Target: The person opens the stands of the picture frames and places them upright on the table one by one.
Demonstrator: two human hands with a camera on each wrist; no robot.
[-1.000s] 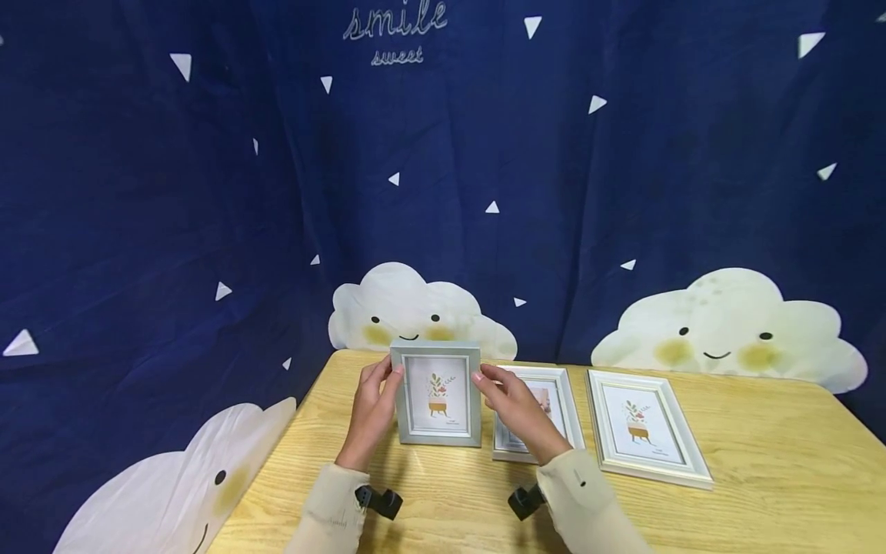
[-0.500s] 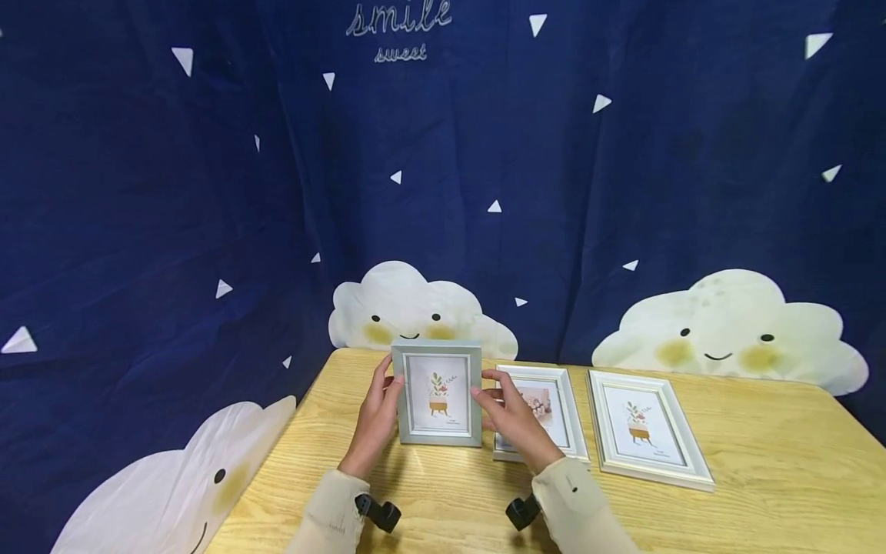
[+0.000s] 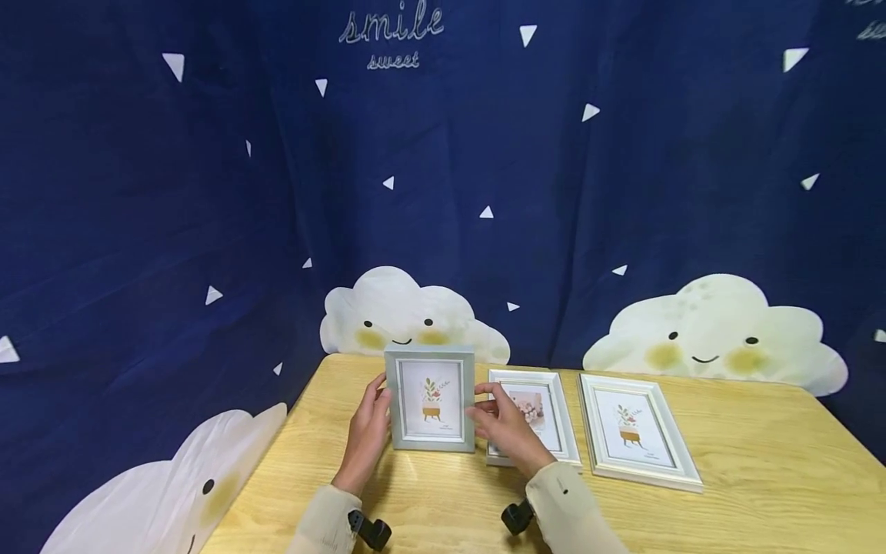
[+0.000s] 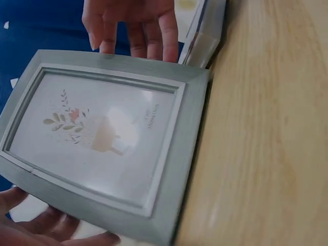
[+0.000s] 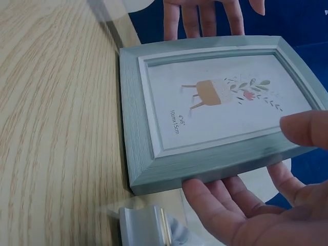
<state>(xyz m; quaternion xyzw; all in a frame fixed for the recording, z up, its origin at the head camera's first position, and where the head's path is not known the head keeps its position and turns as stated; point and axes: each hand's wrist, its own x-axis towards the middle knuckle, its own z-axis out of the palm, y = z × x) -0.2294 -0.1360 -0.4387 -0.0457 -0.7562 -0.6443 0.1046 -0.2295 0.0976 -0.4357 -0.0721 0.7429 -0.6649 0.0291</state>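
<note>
1. The green frame [image 3: 431, 399] is standing upright on the table [image 3: 761, 438], its potted-plant print facing the person and its bottom edge meeting the wood.
2. The left hand [image 3: 364, 437] is resting at the green frame's left edge; its fingers are reaching behind, fairly straight, and its thumb is sitting apart from the front, so the hand is lying relaxed.
3. The right hand [image 3: 511, 431] is placing its fingers at the right edge, with the thumb showing near the front; I cannot tell whether it is grasping or only touching.
4. The middle frame [image 3: 545, 419] is lying flat beside the green frame, its pink-flower picture partly hiding behind the right hand.
5. The third frame [image 3: 637, 431] is lying flat farther right, showing a similar plant print.
6. A blue curtain [image 3: 443, 154] with smiling clouds [image 3: 716, 338] is hanging behind the table.
</note>
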